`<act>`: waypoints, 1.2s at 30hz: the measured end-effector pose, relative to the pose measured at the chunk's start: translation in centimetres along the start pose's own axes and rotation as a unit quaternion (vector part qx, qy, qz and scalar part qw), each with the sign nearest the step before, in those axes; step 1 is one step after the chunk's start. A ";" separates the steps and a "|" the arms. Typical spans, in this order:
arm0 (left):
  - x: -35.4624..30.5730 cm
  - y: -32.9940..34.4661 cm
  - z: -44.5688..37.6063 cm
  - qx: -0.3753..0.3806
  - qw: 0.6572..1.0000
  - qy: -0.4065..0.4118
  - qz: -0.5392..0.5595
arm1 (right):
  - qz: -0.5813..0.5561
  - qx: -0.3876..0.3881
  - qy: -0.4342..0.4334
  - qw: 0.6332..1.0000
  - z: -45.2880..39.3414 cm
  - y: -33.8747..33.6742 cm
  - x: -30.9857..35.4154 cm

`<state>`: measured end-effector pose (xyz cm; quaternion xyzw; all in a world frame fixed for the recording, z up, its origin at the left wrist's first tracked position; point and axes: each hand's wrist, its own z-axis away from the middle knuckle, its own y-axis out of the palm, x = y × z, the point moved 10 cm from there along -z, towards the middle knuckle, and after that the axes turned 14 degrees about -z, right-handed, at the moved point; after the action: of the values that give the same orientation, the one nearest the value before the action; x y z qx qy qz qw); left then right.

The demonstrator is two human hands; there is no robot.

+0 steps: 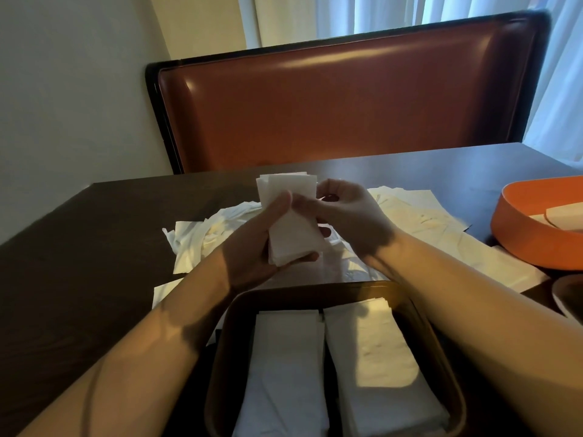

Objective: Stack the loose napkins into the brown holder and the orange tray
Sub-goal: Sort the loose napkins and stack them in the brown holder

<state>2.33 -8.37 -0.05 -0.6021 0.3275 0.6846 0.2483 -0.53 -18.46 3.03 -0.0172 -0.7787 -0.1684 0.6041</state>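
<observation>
A small stack of folded white napkins (291, 228) is held upright above the table. My left hand (255, 247) grips it from below and the left, thumb across its face. My right hand (344, 212) pinches its right edge. Just below the hands sits the brown holder (441, 351), with two neat piles of napkins (372, 357) side by side inside. The orange tray (530, 238) stands at the right edge of the view with a few napkins in it. Loose napkins (202, 238) lie scattered on the table behind my hands.
The dark wooden table (79, 263) runs to a brown leather bench back (347, 105) on the far side. More loose napkins (441, 216) spread toward the orange tray. A dark round object (571, 298) shows at the right edge.
</observation>
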 end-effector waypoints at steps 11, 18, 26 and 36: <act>-2.6 -2.4 -0.5 -0.069 0.990 0.123 -0.012 | 0.021 0.133 0.078 0.988 0.4 2.2 -1.8; -4.5 -4.9 1.0 -0.210 0.929 0.181 -0.247 | 0.270 0.030 -0.212 0.939 -0.9 -0.8 2.6; -3.7 -5.2 0.5 -0.226 0.903 0.148 -0.333 | 0.219 0.080 -0.082 0.969 -1.5 -2.9 -1.1; -2.6 -3.6 0.4 -0.121 0.986 0.077 -0.089 | -0.019 0.107 -0.061 0.992 -0.3 -2.1 2.2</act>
<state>5.15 -5.56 2.02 -0.7051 0.2058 0.6461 0.2073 -1.33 -20.91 4.67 0.0522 -0.8281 -0.0940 0.5502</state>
